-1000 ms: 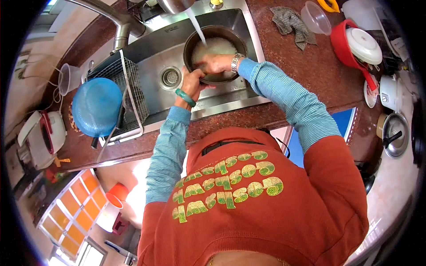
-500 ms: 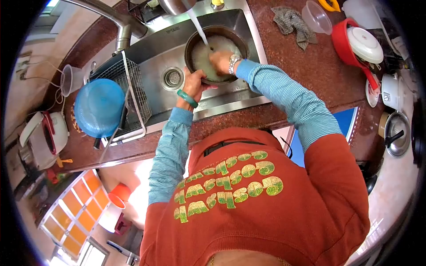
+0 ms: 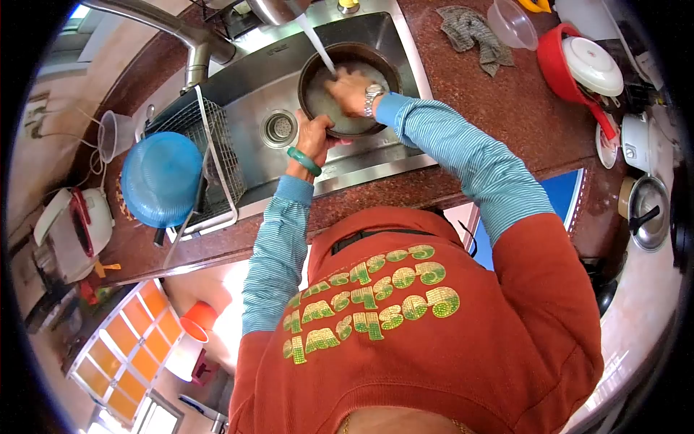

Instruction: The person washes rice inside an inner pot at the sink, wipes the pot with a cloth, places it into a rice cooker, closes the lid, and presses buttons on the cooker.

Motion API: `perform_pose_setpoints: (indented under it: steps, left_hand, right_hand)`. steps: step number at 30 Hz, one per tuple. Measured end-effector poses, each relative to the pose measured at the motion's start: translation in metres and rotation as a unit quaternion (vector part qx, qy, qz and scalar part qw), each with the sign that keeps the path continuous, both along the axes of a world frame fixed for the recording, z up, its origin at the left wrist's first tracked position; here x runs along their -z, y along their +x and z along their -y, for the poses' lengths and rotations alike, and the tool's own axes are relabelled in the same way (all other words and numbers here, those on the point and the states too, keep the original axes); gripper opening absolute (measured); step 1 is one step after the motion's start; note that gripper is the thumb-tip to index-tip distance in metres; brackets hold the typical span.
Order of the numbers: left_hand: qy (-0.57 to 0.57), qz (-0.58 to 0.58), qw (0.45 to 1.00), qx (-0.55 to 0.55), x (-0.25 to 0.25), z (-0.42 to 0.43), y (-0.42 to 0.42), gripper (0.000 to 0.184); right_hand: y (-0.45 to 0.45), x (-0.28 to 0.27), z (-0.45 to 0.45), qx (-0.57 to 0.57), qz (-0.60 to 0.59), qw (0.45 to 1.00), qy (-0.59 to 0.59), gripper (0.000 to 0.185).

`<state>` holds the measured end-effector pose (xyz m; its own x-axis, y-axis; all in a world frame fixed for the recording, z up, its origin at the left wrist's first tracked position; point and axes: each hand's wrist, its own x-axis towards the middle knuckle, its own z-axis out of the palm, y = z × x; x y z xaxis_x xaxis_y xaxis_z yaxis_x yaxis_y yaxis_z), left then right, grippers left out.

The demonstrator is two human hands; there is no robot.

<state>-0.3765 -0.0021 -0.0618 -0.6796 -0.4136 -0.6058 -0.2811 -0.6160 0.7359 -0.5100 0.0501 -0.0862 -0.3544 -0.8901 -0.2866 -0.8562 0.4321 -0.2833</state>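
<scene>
The pot [image 3: 394,79] stands in the right part of the sink [image 3: 365,170], near its right wall. The person's left hand [image 3: 314,132] pinches the pot's near-left edge, thumb at the rim. The right hand [image 3: 349,92] is inside the pot, fingers loosely spread in cloudy water [image 3: 365,127] (how deep the tips reach, one cannot tell). A stream [image 3: 318,45] falls from the far side, just beside those fingers. Leftward, sink floor and the drain [image 3: 280,128] give room between pot and rack [image 3: 218,166]; rightward, the counter [image 3: 470,108] begins past the sink's edge.
</scene>
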Motion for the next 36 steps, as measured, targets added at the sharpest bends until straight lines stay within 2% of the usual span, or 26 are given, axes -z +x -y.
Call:
perform_pose_setpoints:
  steps: [1, 3, 4, 6, 7, 9, 10, 11, 13, 14, 15, 17, 18, 19, 21, 22, 24, 25, 27, 28, 29, 31, 32, 33, 35, 36]
  left_hand:
    - [0.0, -0.001, 1.0, -0.003, -0.001, 0.002, 0.002, 0.045]
    - [0.023, -0.002, 1.0, -0.001, 0.01, 0.007, 0.002, 0.044]
    - [0.019, 0.003, 1.0, -0.004, 0.011, 0.006, 0.001, 0.045]
    - [0.017, 0.008, 1.0, -0.004, 0.01, 0.003, -0.002, 0.046]
    - [0.011, 0.002, 1.0, 0.006, 0.004, 0.001, -0.003, 0.044]
    - [0.001, -0.002, 1.0, 0.013, 0.002, 0.003, -0.001, 0.043]
    - [0.01, -0.008, 1.0, 0.009, 0.005, 0.006, 0.001, 0.041]
    - [0.021, -0.016, 1.0, 0.006, 0.008, 0.007, 0.001, 0.039]
    - [0.016, -0.021, 1.0, 0.002, 0.007, 0.007, -0.001, 0.035]
    - [0.024, -0.015, 1.0, 0.014, 0.013, 0.009, -0.002, 0.034]
    - [0.032, -0.009, 0.999, 0.025, 0.017, 0.01, -0.002, 0.034]
    - [0.022, -0.025, 0.999, 0.031, 0.001, 0.003, -0.005, 0.032]
    - [0.013, -0.015, 1.0, 0.013, -0.002, 0.002, -0.005, 0.03]
    - [0.005, -0.005, 1.0, -0.005, -0.003, 0.003, -0.003, 0.029]
    - [0.025, -0.007, 1.0, -0.006, 0.005, 0.008, -0.002, 0.029]
    - [0.047, -0.01, 0.999, -0.004, 0.007, 0.009, -0.002, 0.029]
    - [0.043, -0.009, 0.999, 0.005, 0.009, 0.008, -0.004, 0.029]
    - [0.036, -0.009, 0.999, 0.013, 0.01, 0.008, -0.005, 0.03]
    - [0.034, -0.018, 0.999, 0.004, 0.007, 0.005, -0.006, 0.031]
    - [0.025, -0.009, 1.0, -0.004, 0.002, 0.004, -0.005, 0.032]
    - [0.016, -0.002, 1.0, -0.012, 0.0, 0.005, -0.005, 0.033]
    - [0.039, -0.012, 0.999, -0.004, 0.008, 0.011, -0.005, 0.033]
    - [0.038, 0.001, 0.999, -0.013, 0.014, 0.011, -0.005, 0.031]
    - [0.038, 0.016, 0.999, -0.02, 0.017, 0.01, -0.004, 0.028]
    - [-0.085, -0.045, 0.993, 0.072, 0.022, 0.007, -0.001, 0.02]
    - [-0.026, -0.03, 0.999, 0.023, 0.01, 0.004, -0.005, 0.028]
  right_hand:
    - [-0.002, 0.008, 0.0, 0.006, -0.014, 1.0, 0.024, 0.031]
    - [-0.001, 0.015, 0.008, -0.17, -0.002, 0.973, 0.159, 0.025]
    - [-0.003, 0.026, 0.009, -0.169, -0.001, 0.972, 0.161, 0.025]
    - [-0.008, 0.045, 0.011, -0.21, 0.092, 0.973, -0.001, 0.029]
    - [-0.008, 0.029, 0.009, -0.21, 0.092, 0.973, -0.001, 0.029]
    - [-0.009, -0.003, 0.006, -0.059, 0.064, 0.995, 0.042, 0.031]
    - [-0.012, -0.004, 0.0, -0.05, 0.066, 0.996, 0.021, 0.036]
    - [-0.011, -0.003, 0.003, -0.052, 0.066, 0.996, 0.021, 0.036]
    - [-0.008, 0.009, 0.006, -0.212, 0.091, 0.966, 0.116, 0.042]
    - [-0.009, 0.038, 0.006, -0.197, 0.155, 0.968, 0.007, 0.044]
    - [-0.009, 0.035, 0.004, -0.195, 0.156, 0.968, 0.009, 0.044]
    - [-0.01, 0.014, 0.005, -0.137, 0.084, 0.981, -0.109, 0.039]
    - [-0.013, 0.001, 0.006, -0.066, 0.093, 0.993, -0.008, 0.038]
    - [-0.013, -0.005, -0.002, -0.057, 0.064, 0.996, -0.025, 0.037]
    - [-0.009, 0.005, 0.004, -0.103, 0.06, 0.99, 0.077, 0.038]
    - [-0.01, 0.02, 0.008, -0.103, 0.059, 0.99, 0.079, 0.038]
    - [-0.01, 0.047, 0.013, -0.2, 0.183, 0.962, 0.011, 0.04]
    - [-0.01, 0.03, 0.011, -0.199, 0.184, 0.962, 0.012, 0.04]
    - [-0.012, -0.001, 0.009, -0.092, 0.119, 0.987, -0.056, 0.02]
    - [-0.011, 0.008, 0.003, -0.054, 0.03, 0.993, -0.096, 0.019]
    - [-0.009, 0.013, 0.004, -0.055, 0.031, 0.993, -0.096, 0.019]
    - [-0.006, 0.001, 0.008, -0.182, 0.038, 0.979, 0.088, 0.019]
    - [-0.003, -0.004, 0.011, -0.2, 0.067, 0.967, 0.142, 0.04]
    - [-0.004, -0.006, 0.008, -0.199, 0.069, 0.967, 0.145, 0.04]
    - [-0.007, -0.008, 0.003, -0.136, 0.155, 0.975, -0.08, 0.023]
    - [-0.009, 0.0, 0.006, -0.089, 0.118, 0.987, -0.057, 0.023]
